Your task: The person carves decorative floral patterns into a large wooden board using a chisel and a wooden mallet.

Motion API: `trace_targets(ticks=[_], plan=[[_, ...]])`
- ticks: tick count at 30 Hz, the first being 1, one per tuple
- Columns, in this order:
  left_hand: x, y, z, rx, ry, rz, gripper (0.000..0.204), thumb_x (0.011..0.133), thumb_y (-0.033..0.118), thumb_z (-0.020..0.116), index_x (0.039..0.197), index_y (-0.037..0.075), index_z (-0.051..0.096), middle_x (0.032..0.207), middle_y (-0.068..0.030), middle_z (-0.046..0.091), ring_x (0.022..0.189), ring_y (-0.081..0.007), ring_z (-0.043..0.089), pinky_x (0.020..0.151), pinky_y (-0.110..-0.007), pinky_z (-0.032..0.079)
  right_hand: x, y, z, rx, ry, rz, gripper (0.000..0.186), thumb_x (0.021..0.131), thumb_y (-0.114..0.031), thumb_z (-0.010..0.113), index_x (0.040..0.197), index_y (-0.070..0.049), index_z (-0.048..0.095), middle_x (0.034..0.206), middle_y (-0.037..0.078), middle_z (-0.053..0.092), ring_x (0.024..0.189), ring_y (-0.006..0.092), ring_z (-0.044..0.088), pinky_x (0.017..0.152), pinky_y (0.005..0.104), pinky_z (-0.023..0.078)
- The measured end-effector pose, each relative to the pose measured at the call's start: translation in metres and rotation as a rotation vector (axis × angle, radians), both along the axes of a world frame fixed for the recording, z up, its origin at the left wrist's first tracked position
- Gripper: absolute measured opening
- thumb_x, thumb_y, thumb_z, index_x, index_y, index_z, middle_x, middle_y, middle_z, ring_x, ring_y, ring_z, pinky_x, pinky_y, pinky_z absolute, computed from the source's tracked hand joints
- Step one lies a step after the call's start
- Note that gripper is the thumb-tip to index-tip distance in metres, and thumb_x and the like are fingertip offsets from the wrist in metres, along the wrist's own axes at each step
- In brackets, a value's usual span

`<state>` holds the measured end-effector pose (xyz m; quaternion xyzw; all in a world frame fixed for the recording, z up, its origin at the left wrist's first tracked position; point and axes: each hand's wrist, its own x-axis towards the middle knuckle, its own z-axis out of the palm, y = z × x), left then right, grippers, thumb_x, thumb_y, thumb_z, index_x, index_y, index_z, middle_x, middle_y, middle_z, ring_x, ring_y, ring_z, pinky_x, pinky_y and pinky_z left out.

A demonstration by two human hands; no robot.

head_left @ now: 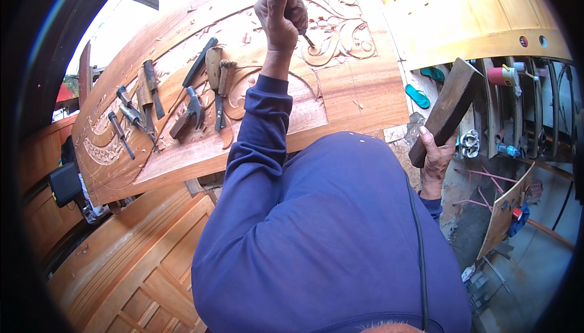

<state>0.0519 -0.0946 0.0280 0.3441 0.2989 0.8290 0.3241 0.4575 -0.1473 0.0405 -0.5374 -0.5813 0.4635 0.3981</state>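
Note:
My left hand (281,17) is closed in a fist round a carving chisel (309,40). Its dark handle end pokes out above the fist, and its blade points down at the scrollwork of a carved wooden panel (365,83). Over to the right, my right hand (437,161) grips the lower end of a thick, dark wooden block (449,108), held tilted off the panel's edge. To the left of my left forearm, a claw hammer (193,107), a wooden-handled chisel (217,99) and several more chisels (146,93) lie on the panel.
Wood chips are scattered over the panel. Below it at left stands a panelled wooden door (158,284). Teal slippers (417,96) lie on the floor past the panel's right end. Farther right are a yellowish wooden piece (474,17) and a leaning board (506,214).

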Motion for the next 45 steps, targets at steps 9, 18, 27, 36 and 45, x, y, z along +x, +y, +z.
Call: trace_targets(ticks=[9,18,27,36,45], plan=[[0.003,-0.001,0.007,-0.072,0.089,0.045,0.060,0.102,0.064,0.052,0.076,0.010,0.045,0.053,-0.0004,0.037,0.039,-0.0097,0.032,0.035,-0.026,0.029,0.000,0.000,-0.001,-0.005,0.052,-0.014,0.061,0.083,-0.010,0.080,0.136,-0.004,0.051,0.110,0.007,0.065,0.098,0.0164,0.065,0.090,0.0323,0.053],[-0.016,0.008,0.004,-0.174,0.135,0.032,0.052,0.102,0.044,0.063,0.065,0.013,0.045,0.049,0.0026,0.036,0.036,-0.0094,0.031,0.035,-0.028,0.026,-0.005,0.015,0.016,0.061,-0.058,0.052,0.064,0.083,-0.012,0.082,0.138,-0.002,0.051,0.111,0.007,0.065,0.098,0.0172,0.064,0.091,0.0327,0.052],[-0.004,0.006,0.014,-0.209,0.010,-0.050,0.042,0.102,0.025,0.065,0.066,0.013,0.049,0.049,0.0050,0.035,0.036,-0.0070,0.029,0.035,-0.027,0.023,-0.089,0.096,0.162,0.801,-0.139,0.085,0.051,0.084,-0.011,0.077,0.131,-0.006,0.057,0.101,0.010,0.065,0.088,0.0217,0.066,0.082,0.0331,0.054],[-0.002,0.005,0.005,-0.256,0.016,-0.087,0.032,0.099,0.020,0.072,0.071,0.009,0.058,0.051,0.0030,0.041,0.037,-0.0077,0.037,0.034,-0.026,0.029,-0.224,0.117,0.181,1.099,-0.774,0.801,0.064,0.086,-0.009,0.073,0.144,-0.022,0.051,0.098,0.010,0.063,0.083,0.0257,0.067,0.075,0.0373,0.057],[-0.001,-0.001,-0.003,-0.243,0.041,-0.080,0.033,0.098,0.022,0.071,0.072,0.007,0.057,0.053,0.0020,0.044,0.040,-0.0083,0.039,0.037,-0.027,0.030,-0.221,0.115,0.166,1.056,-0.896,0.783,0.079,0.085,-0.006,0.073,0.155,-0.033,0.047,0.099,0.012,0.063,0.082,0.0292,0.069,0.071,0.0404,0.061]])
